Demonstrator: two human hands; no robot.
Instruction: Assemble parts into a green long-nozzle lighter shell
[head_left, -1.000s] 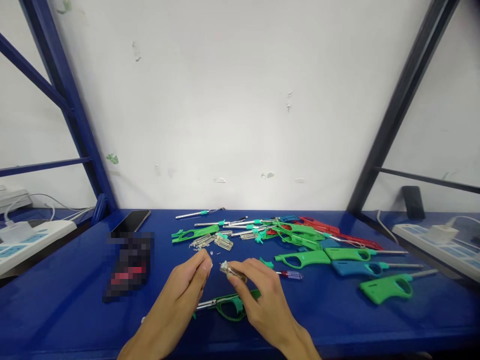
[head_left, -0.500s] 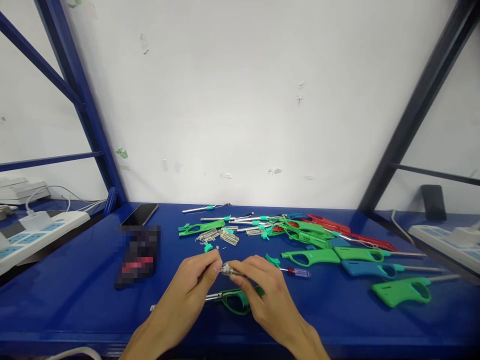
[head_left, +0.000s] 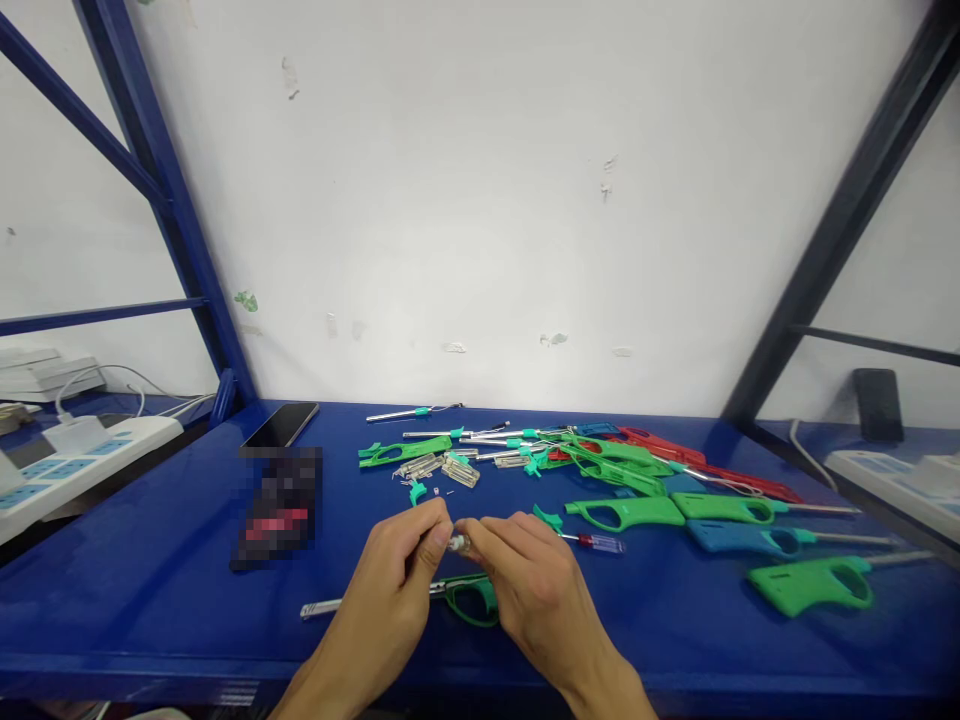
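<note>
Near the front middle of the table, my right hand [head_left: 536,580] is closed around a small clear part with a whitish tip [head_left: 459,543]. My left hand [head_left: 401,570] has thumb and forefinger pinched right beside that tip; whatever lies between them is too small to make out. Beneath both hands lies a green lighter shell [head_left: 472,600] with a metal tube [head_left: 321,608] pointing left, partly hidden by my hands and wrist. A screwdriver with a purple handle [head_left: 600,543] rests to the right of my right hand.
Green, blue and red lighter shells [head_left: 630,513] spread over the right side of the blue table [head_left: 165,560]. Clear parts [head_left: 460,470], metal tubes and teal triggers [head_left: 417,491] lie behind my hands. A phone [head_left: 281,428] and a blurred dark item [head_left: 277,510] are at left.
My right hand has turned and its fingers have curled further over the clear part, so less of it shows. My left hand has shifted slightly right, uncovering more of the metal tube.
</note>
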